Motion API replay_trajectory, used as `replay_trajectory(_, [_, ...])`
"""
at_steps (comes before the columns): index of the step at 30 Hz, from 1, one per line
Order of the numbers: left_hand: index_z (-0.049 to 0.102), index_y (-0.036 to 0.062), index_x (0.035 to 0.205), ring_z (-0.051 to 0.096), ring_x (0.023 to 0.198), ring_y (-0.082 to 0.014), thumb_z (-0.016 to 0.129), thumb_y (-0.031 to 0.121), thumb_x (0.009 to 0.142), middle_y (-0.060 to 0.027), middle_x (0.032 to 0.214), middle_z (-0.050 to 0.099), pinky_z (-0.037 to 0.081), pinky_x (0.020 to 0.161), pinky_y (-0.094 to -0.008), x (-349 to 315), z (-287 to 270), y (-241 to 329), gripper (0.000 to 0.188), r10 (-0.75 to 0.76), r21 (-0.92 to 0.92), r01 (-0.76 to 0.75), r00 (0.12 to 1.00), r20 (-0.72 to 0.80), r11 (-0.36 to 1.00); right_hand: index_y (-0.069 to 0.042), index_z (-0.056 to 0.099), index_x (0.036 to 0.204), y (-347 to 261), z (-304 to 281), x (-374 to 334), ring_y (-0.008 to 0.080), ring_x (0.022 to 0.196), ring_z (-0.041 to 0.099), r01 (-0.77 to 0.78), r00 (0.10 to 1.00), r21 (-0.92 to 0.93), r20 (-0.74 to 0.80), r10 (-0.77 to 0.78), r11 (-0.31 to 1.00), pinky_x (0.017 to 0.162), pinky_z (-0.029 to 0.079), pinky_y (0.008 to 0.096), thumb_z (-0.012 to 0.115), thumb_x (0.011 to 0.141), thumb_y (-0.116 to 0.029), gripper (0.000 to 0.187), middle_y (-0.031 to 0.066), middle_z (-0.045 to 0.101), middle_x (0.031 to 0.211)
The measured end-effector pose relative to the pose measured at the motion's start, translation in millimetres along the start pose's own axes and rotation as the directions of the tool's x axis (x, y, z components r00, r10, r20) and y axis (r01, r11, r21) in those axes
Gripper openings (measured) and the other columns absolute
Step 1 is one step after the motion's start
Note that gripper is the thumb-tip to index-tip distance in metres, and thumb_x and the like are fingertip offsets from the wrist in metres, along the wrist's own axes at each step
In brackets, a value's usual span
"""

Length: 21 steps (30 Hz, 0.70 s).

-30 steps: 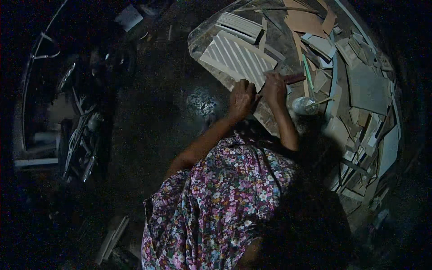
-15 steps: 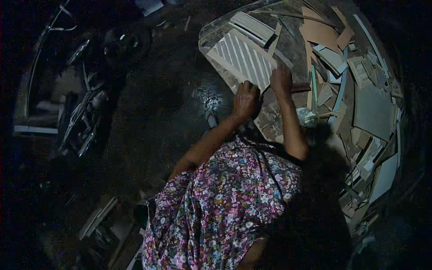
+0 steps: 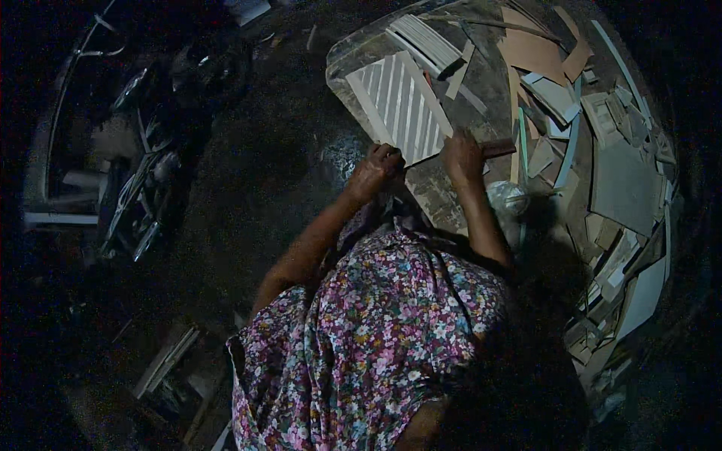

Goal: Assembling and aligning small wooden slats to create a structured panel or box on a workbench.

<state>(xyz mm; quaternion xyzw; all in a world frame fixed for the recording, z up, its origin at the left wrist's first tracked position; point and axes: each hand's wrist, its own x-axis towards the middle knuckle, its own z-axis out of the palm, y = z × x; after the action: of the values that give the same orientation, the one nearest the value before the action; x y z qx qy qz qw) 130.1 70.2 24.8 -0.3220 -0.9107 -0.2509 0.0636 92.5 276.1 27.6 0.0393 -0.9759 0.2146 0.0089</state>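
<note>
A flat rectangular panel point(image 3: 398, 109) with pale diagonal stripes and plain light borders lies on the worn low table, tilted with its far end to the left. Curled over its near left corner are the fingers of my left hand point(image 3: 376, 171), closed on the edge. My right hand point(image 3: 462, 156) is closed at the near right corner, its fingertips partly hidden. Beside that hand a dark reddish bar point(image 3: 499, 147) lies on the table; whether the hand touches it I cannot tell. Just beyond the panel sits a stack of pale strips or boards point(image 3: 425, 43).
Brown board offcuts point(image 3: 534, 54) and several thin strips cover the table's right side. A crumpled clear plastic piece point(image 3: 508, 197) lies near my right forearm. Large grey sheets point(image 3: 624, 188) and scraps are piled farther right. A dark bicycle or motorbike-like shape point(image 3: 139, 165) stands at the left.
The striped panel has turned clockwise, its near end swinging left. My left hand has moved left, and my right hand has come nearer to me along the panel's edge.
</note>
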Motion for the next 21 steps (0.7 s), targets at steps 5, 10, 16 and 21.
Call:
replay_trajectory(5, [0.051, 0.0017, 0.085, 0.046, 0.082, -0.0260, 0.050, 0.009, 0.065, -0.0124, 0.083, 0.046, 0.043, 0.066, -0.0342, 23, -1, 26, 0.021, -0.279, 0.261, 0.234, 0.949, 0.150, 0.937, 0.007, 0.051, 0.088, -15, -18, -21, 0.0334, 0.081, 0.049, -0.052, 0.998, -0.025, -0.048, 0.050, 0.998, 0.065, 0.042, 0.0427, 0.048, 0.075, -0.008, 0.020, 0.0212, 0.049, 0.086])
replay_trajectory(10, [0.051, 0.0010, 0.080, 0.046, 0.078, -0.0234, 0.047, 0.011, 0.067, -0.0110, 0.080, 0.047, 0.038, 0.062, -0.0325, 44, 32, 44, 0.017, -0.144, 0.242, 0.126, 0.988, 0.060, 0.962, 0.005, 0.050, 0.090, -7, -29, -42, 0.0339, 0.089, 0.045, -0.155, 0.985, -0.156, -0.095, 0.141, 0.976, 0.072, 0.039, 0.0431, 0.051, 0.071, -0.006, 0.022, 0.0212, 0.046, 0.093])
replay_trajectory(16, [0.050, 0.0006, 0.083, 0.045, 0.080, -0.0267, 0.050, 0.011, 0.065, -0.0118, 0.085, 0.047, 0.037, 0.065, -0.0368, 34, 57, 42, 0.021, -0.202, 0.105, 0.204, 0.979, -0.030, 0.973, 0.005, 0.046, 0.095, 2, -24, -43, 0.0369, 0.097, 0.039, -0.170, 0.985, -0.234, -0.035, 0.166, 0.957, 0.080, 0.033, 0.0438, 0.051, 0.068, -0.004, 0.029, 0.0215, 0.042, 0.103])
replay_trajectory(21, [0.049, 0.0004, 0.092, 0.044, 0.083, -0.0310, 0.050, 0.007, 0.065, -0.0152, 0.092, 0.045, 0.036, 0.070, -0.0397, 25, 26, 37, 0.027, -0.329, 0.063, 0.344, 0.928, -0.175, 0.937, 0.006, 0.043, 0.102, 13, -16, -41, 0.0356, 0.097, 0.040, -0.192, 0.980, -0.251, 0.002, 0.199, 0.949, 0.083, 0.030, 0.0434, 0.055, 0.066, -0.007, 0.040, 0.0220, 0.044, 0.102])
